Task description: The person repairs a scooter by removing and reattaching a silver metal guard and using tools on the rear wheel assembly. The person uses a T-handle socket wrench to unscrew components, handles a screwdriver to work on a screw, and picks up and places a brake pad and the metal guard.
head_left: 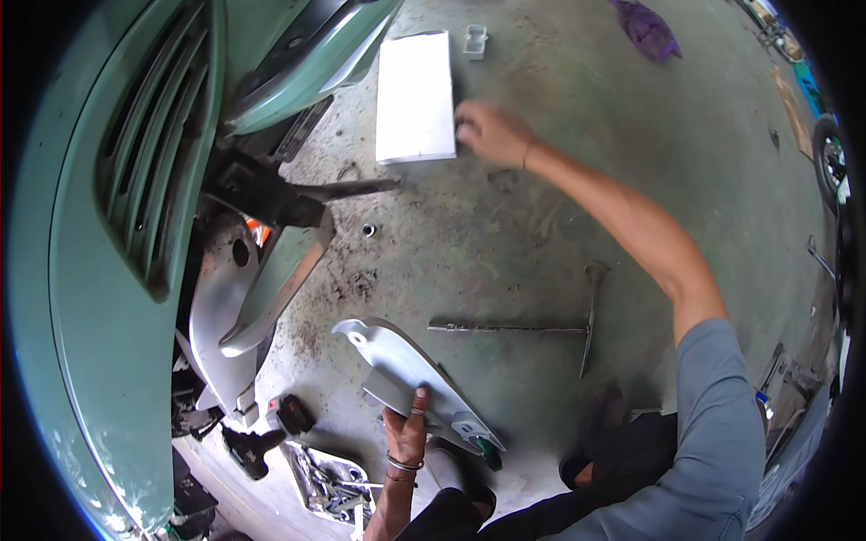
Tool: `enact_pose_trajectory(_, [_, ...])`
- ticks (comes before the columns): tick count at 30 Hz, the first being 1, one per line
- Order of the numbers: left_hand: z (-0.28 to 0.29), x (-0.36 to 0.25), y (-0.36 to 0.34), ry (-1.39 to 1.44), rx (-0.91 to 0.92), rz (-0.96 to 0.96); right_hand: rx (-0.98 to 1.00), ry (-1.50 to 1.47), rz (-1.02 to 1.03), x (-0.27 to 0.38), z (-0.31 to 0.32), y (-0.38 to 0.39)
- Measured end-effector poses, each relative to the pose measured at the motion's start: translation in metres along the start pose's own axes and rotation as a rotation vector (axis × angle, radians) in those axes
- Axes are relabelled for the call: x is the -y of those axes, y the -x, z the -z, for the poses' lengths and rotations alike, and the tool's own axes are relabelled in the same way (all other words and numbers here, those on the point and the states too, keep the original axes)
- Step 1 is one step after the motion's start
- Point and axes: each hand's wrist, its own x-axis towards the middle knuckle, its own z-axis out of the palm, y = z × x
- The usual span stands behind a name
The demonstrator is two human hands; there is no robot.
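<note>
In my left hand (406, 436) is a long silver metal bracket (410, 350) with a rounded, holed far end and a flat tab on its side. The thumb lies over it, and its near end has a dark green piece (488, 453) at the tip. My right hand (492, 133) is stretched far forward beside the right edge of a flat white box (415, 97) on the floor. Its fingers are curled and blurred; whether they touch the box or hold anything cannot be made out.
A green vehicle body (108, 343) with dark slats fills the left side. Nearby lie a cordless drill (251, 449), a tray (299, 482) of tools, a T-shaped wrench (505, 328) and a small metal ring (369, 230). Beyond are a clear plastic container (474, 41) and purple cloth (645, 32).
</note>
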Motion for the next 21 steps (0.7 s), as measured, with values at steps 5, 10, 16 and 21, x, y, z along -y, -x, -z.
enact_pose_trajectory(5, [0.018,0.026,0.043,-0.037,-0.007,0.117,-0.210,0.590,-0.361,-0.041,-0.004,-0.118])
enact_pose_trajectory(10, [0.023,0.043,0.073,-0.022,0.065,0.341,-0.295,0.611,-0.413,-0.088,-0.018,-0.113])
enact_pose_trajectory(16, [0.016,0.031,0.073,0.105,0.034,0.117,-0.542,0.295,-0.296,-0.047,0.027,-0.079])
enact_pose_trajectory(21, [0.020,0.036,0.056,0.102,0.140,0.051,0.114,-0.675,-0.218,0.026,0.043,0.028])
